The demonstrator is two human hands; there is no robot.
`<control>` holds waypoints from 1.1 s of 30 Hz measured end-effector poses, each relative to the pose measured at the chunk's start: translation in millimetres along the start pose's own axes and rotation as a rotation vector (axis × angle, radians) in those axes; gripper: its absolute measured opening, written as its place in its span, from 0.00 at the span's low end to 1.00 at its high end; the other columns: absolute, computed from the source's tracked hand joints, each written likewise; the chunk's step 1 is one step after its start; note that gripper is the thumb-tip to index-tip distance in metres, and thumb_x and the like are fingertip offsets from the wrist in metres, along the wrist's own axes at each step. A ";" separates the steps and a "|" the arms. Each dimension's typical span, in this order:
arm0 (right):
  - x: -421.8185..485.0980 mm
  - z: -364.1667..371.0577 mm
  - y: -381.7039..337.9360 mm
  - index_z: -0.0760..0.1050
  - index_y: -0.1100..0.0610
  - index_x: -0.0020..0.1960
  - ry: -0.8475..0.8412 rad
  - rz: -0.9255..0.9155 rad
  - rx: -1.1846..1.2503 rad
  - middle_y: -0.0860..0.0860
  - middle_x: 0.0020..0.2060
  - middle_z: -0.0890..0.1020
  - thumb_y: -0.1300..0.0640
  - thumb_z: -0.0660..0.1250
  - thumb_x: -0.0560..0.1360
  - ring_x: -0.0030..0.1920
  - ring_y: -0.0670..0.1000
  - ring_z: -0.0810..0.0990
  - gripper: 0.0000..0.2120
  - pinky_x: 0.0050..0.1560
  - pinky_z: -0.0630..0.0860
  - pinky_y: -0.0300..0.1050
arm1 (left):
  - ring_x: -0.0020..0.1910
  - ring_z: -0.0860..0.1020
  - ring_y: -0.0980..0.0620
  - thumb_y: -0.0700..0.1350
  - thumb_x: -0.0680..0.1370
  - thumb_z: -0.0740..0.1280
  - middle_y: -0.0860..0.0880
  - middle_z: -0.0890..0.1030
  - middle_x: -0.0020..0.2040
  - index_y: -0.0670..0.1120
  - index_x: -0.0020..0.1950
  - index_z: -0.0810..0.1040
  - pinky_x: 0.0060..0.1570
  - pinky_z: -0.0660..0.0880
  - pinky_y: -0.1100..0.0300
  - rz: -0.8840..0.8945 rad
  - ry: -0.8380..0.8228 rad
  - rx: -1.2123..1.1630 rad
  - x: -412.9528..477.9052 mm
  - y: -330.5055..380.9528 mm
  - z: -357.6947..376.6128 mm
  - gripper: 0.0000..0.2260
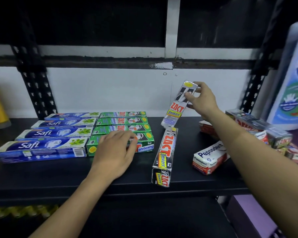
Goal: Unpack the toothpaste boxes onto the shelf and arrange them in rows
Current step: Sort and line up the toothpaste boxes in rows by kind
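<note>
Two finished rows (58, 133) sit at 9 o'clock. Left hand (115, 152) lies flat, steadying a Zact Whitening box (144, 145); right hand (203, 100) pinches a tilted Zact Smokers box (175, 109) at 1 o'clock, likely starting another shelf (58, 176) row.

Four blue Safi toothpaste boxes (41, 145) and four green Zact Whitening boxes (122, 121) were on one black shelf (41, 177). There was one silver Zact Smokers box (177, 103) and a second like it (163, 152), making two. One white-and-red Pepsodent box (208, 157) was plain to read. A heap of blurred boxes (258, 124) at the right was too unclear to count. One large blue-and-white bottle (292, 83) was there, and two hands: the left hand (113, 152) and the right hand (203, 98).
</note>
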State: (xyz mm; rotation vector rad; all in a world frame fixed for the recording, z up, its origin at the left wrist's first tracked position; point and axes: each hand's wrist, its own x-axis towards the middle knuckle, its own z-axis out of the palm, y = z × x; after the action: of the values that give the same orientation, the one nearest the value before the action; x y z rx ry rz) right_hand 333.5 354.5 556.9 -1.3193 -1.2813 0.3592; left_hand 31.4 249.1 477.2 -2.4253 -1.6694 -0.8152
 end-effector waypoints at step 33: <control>-7.1 45.7 28.6 0.73 0.50 0.71 -0.475 -0.269 -1.096 0.59 0.60 0.80 0.45 0.60 0.81 0.59 0.60 0.76 0.21 0.54 0.74 0.51 | 0.73 0.65 0.53 0.57 0.84 0.53 0.57 0.73 0.71 0.54 0.72 0.70 0.71 0.54 0.54 -0.004 0.017 0.053 -1.5 2.4 -2.1 0.19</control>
State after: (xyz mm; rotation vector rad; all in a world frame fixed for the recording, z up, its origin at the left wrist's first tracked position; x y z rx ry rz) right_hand 305.8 380.6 517.9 -1.9777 -2.1833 -0.3131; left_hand 32.3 246.1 478.7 -2.3748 -1.6688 -0.7795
